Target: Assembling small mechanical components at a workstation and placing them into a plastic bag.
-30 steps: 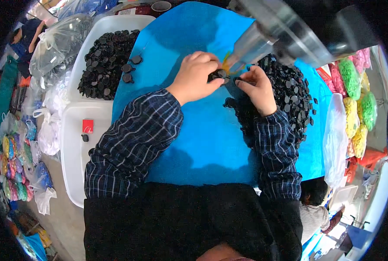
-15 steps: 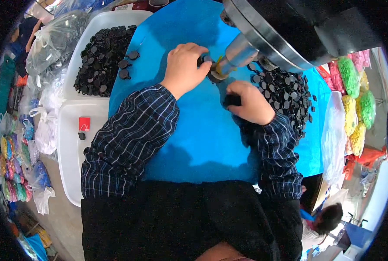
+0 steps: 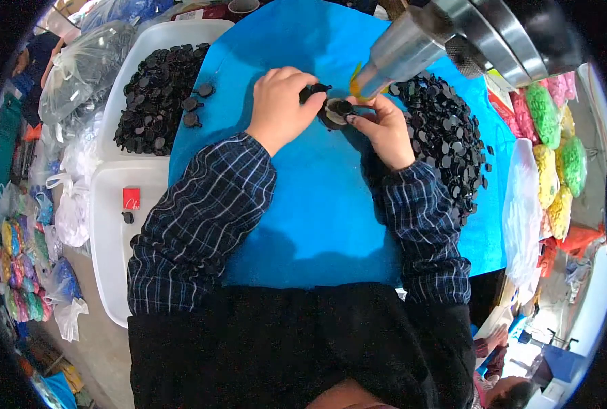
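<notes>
Hands meet at the far middle of the blue table (image 3: 317, 218), just under the tip of a metal cylinder (image 3: 402, 51) that slants in from the upper right; left hand (image 3: 283, 105) curled, its grip pinching a small black part (image 3: 315, 89) between thumb and fingers; right hand (image 3: 384, 129) grasping a round black disc (image 3: 335, 112) at its edge, fingertips (image 3: 355, 120) on the rim; part and disc lie just beside each other, whether touching cannot be told; yellow tip (image 3: 355, 80) of the cylinder sits just above the disc. Black pile (image 3: 446, 136) lies on the table right of the right hand, touching its wrist side; white tray (image 3: 113, 129) on the left holds more black pieces (image 3: 157, 95); a few strays (image 3: 194, 112) rest at the table's left edge; bags of green and yellow bits (image 3: 555, 150) far right.
</notes>
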The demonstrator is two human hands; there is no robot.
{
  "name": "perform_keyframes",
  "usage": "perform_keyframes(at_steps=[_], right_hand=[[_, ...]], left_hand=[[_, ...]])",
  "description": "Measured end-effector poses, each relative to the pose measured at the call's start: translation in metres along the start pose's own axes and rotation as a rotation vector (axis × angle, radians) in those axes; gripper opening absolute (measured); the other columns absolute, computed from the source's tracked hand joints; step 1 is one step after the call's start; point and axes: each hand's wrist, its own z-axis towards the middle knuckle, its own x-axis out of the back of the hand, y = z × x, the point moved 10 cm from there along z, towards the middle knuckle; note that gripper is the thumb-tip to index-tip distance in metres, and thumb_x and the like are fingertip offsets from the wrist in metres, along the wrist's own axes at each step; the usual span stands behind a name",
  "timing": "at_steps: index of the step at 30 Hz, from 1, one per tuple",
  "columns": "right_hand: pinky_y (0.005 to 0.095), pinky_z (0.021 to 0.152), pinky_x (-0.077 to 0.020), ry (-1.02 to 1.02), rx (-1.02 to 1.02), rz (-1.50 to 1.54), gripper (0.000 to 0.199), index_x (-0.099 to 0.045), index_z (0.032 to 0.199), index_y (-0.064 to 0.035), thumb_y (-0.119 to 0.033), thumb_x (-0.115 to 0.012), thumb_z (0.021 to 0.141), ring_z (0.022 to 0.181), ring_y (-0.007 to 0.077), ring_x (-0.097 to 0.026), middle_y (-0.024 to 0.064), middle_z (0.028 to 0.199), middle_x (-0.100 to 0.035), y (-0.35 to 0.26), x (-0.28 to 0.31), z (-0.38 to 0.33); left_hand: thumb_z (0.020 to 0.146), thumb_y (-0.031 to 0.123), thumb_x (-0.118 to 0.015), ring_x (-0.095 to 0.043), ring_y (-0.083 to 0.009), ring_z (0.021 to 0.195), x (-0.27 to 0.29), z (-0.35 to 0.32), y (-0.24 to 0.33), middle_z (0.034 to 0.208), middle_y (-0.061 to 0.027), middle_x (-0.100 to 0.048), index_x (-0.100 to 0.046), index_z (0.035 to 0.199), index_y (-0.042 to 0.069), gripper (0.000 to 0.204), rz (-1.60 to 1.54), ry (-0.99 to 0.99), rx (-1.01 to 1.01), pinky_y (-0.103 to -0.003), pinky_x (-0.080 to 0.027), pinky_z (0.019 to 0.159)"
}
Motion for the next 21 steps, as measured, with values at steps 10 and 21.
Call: perform_keyframes(at_steps=[10,21], right_hand=[[0.0350,0.081,-0.0483,0.164,0.428,-1.072,0.026,-0.061,0.101,-0.0011,-0.008,-0.068,0.076,0.092,0.0244,-0.062,0.0130,0.096,-0.066,-0.040,0.053,0.008],[0.0304,0.073,-0.0504,0.113,-0.206,-0.443,0.012,-0.059,0.091,-0.0017,-0.006,-0.063,0.081,0.081,0.0165,-0.063,0.0088,0.095,-0.063,0.008,0.057,-0.012]], left_hand=[[0.075,0.024,-0.069,-0.056,-0.0309,0.098,-0.001,-0.002,-0.003,0.097,-0.0090,-0.064,-0.069,0.091,0.007,0.023,-0.027,-0.013,0.011,-0.044,-0.042,0.084],[0.074,0.021,-0.070,-0.053,-0.0308,0.101,0.000,-0.002,0.016,0.102,-0.0080,-0.061,-0.067,0.096,0.008,0.025,-0.080,-0.019,-0.088,-0.044,-0.041,0.087]])
